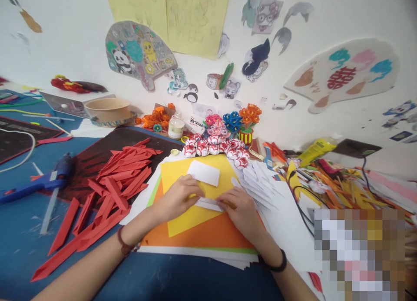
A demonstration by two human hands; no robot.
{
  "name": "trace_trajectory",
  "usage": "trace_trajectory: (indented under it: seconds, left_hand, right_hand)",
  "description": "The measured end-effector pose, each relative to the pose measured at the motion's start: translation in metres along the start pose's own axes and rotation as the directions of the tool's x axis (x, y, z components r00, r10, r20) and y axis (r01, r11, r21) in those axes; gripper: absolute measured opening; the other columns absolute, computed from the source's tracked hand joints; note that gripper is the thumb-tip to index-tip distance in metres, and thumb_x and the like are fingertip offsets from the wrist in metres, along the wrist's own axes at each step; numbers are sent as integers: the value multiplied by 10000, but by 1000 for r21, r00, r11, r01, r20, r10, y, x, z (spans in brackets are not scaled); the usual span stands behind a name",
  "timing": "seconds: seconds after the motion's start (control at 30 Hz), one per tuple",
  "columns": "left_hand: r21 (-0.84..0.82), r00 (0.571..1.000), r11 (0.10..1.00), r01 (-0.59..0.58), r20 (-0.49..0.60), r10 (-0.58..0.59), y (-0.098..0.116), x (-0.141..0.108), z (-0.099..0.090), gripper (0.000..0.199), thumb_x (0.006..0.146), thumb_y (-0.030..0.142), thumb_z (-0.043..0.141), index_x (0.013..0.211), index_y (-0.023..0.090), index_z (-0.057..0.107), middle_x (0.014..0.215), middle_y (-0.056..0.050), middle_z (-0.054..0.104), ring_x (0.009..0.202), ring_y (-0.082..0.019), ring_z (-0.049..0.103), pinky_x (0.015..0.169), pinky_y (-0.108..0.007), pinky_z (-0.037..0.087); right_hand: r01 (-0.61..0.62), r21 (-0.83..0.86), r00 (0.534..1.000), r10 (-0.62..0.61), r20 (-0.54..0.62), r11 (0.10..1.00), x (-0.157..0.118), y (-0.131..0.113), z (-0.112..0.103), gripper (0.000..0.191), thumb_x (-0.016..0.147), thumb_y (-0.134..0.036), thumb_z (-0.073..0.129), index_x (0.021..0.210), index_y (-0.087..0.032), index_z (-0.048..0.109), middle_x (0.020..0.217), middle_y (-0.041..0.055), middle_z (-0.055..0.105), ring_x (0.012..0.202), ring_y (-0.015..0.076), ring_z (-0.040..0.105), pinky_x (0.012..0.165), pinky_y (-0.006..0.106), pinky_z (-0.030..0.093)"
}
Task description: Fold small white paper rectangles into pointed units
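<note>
Between my two hands lies a folded white paper strip (210, 204), flat and low over a yellow sheet (185, 225). My left hand (177, 197) pinches its left end, with the fingertips closed. At the other end the fingers of my right hand (240, 209) are closed on the same strip. Just beyond my fingers a white paper rectangle (205, 173) rests on the yellow sheet, near my left knuckles. An orange sheet (195, 238) shows beneath the yellow one, in a stack with green and white sheets.
Folded red paper strips (124, 175) are heaped at left, beside a blue glue gun (42, 183). Red-and-white folded pieces (215, 147) stand behind the sheets. White strips (260, 183) lie at right, near a yellow bottle (317, 150) and a dark cable (298, 201).
</note>
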State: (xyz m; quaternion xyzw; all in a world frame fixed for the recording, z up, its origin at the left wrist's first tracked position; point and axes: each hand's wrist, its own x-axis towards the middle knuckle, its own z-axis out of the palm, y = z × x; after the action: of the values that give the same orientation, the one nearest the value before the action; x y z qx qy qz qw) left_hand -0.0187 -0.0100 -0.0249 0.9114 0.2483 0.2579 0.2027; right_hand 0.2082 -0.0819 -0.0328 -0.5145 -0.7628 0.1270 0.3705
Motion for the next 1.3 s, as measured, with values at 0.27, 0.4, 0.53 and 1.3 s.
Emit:
trace_trajectory:
  seconds: [0.27, 0.4, 0.53, 1.3]
  left_hand:
    - [178, 987, 972, -156, 55, 149, 6, -3, -2, 268, 992, 167, 406, 1074, 183, 661, 986, -79, 678, 968, -205, 522, 829, -336, 400]
    - [218, 989, 965, -147, 48, 140, 13, -1, -4, 246, 996, 219, 430, 1037, 179, 669, 923, -68, 678, 932, -200, 519, 812, -331, 410]
    - [247, 991, 960, -133, 26, 131, 17, -1, -3, 260, 1001, 242, 422, 1006, 184, 676, 905, -69, 670, 909, -199, 517, 766, -323, 404]
    - [543, 958, 791, -282, 114, 263, 14, -4, 5, 198, 996, 179, 436, 948, 144, 625, 719, -29, 588, 722, -181, 464, 635, -324, 299]
  right_hand:
    - [128, -116, 992, -128, 6, 985, -5, 3, 4, 252, 948, -148, 513, 771, -194, 686, 686, 41, 621, 684, 182, 541, 625, 306, 413]
    - [164, -166, 986, -163, 17, 973, -6, 2, 4, 275, 955, -133, 488, 751, -181, 666, 667, 42, 597, 671, 179, 525, 602, 300, 388]
    - [177, -197, 984, -176, 23, 964, -5, 1, 3, 276, 957, -140, 488, 740, -183, 654, 659, 37, 587, 657, 173, 523, 589, 292, 379]
    - [204, -413, 979, -184, 90, 887, -4, -14, -5, 210, 969, -127, 472, 945, -168, 676, 811, 77, 666, 808, 225, 540, 682, 350, 371]
